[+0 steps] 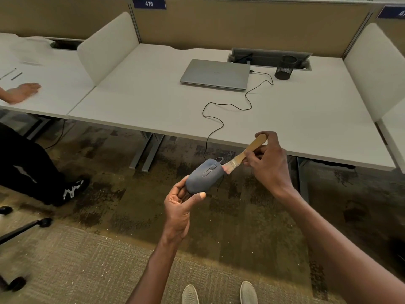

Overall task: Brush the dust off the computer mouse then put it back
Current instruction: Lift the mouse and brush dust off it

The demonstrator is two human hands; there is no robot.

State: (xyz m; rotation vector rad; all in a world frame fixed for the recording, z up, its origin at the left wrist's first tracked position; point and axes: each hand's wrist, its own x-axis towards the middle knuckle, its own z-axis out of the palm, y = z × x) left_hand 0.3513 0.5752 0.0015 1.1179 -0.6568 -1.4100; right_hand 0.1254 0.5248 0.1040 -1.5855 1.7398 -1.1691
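My left hand (178,207) grips the rear end of a grey wired computer mouse (205,175), holding it in the air in front of the desk, buttons facing up. My right hand (268,160) holds a small paintbrush (243,155) by its wooden handle. The pale bristles touch the front right side of the mouse, near where the cable leaves it. The black cable (221,116) runs from the mouse up over the desk edge and winds across the white desk (153,102) to a closed silver laptop (215,74).
A black mesh pen cup (285,68) stands right of the laptop, by a cable tray. White dividers flank the desk. At the left desk another person's hand (23,92) rests on the top, with a leg and shoe below. Chair wheels sit lower left on the carpet.
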